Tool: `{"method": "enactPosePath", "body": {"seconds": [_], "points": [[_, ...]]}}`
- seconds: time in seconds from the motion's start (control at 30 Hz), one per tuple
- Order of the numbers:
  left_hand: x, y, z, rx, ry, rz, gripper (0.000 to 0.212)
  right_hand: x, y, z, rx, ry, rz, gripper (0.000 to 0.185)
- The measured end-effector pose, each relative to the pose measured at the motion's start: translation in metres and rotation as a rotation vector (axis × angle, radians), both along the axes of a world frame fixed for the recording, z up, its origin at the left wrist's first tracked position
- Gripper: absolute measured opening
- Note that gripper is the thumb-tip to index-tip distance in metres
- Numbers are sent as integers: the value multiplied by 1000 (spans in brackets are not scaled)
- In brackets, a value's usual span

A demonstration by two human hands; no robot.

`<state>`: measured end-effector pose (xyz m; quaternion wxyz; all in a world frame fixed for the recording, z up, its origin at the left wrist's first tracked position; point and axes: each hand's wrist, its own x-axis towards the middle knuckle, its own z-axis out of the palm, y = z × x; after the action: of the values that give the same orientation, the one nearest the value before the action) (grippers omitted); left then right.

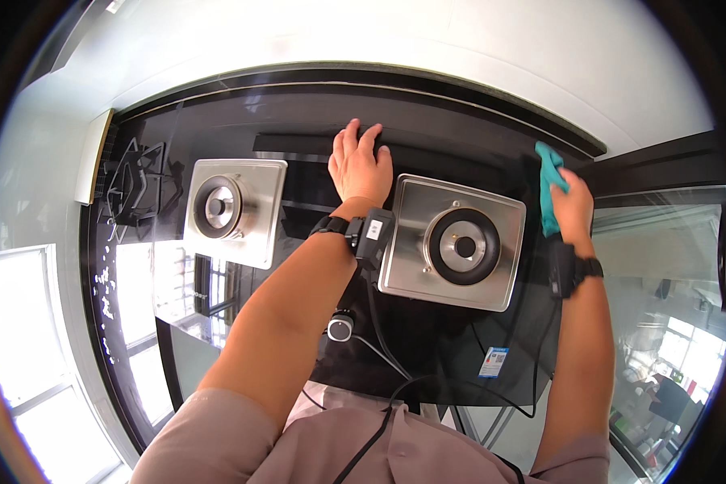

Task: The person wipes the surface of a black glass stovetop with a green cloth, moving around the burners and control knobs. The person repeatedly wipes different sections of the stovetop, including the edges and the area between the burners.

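My left hand [361,166] rests palm down, fingers apart and holding nothing, on the black glass gas cooktop [435,345] between its two burners. My right hand [573,202] grips a teal cloth [549,187] at the right side of the cooktop. Beside my left hand is the right burner [464,246], set in a square stainless steel plate [399,278]. Farther left is the other burner [217,206] on its own steel plate [263,206]. A silver control knob [340,327] sits near the front edge. Both wrists carry black strapped devices with cables.
Black metal pan supports [136,187] lie at the far left on the dark surface. A raised dark ledge [460,100] runs along the back wall. Black cables hang across the front. A sticker [493,362] is at the front right, and a glossy reflective panel [665,260] stands to the right.
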<state>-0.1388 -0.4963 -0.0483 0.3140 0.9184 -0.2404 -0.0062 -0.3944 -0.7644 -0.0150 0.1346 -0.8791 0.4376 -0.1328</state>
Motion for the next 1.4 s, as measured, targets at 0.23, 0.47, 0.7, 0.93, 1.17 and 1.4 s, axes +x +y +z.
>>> {"method": "enactPosePath", "body": {"seconds": [0.23,0.47,0.7,0.93,1.17,1.4], "points": [[5,51,73,-1320,1372,125,38,-56,146,31,-49,-274,20,38],[-53,89,97,-1443,1581,240,17,-23,257,76,-130,-94,311,42],[-84,99,82,-1346,1423,371,19,12,351,114,831,-551,553,18],[-102,110,70,-1116,1263,254,18,4,372,110,1310,-333,448,19],[-95,108,69,-1104,1115,244,17,4,362,109,1279,-380,470,27],[-108,107,73,-948,1068,154,17,11,339,103,1900,-15,487,21]]}}
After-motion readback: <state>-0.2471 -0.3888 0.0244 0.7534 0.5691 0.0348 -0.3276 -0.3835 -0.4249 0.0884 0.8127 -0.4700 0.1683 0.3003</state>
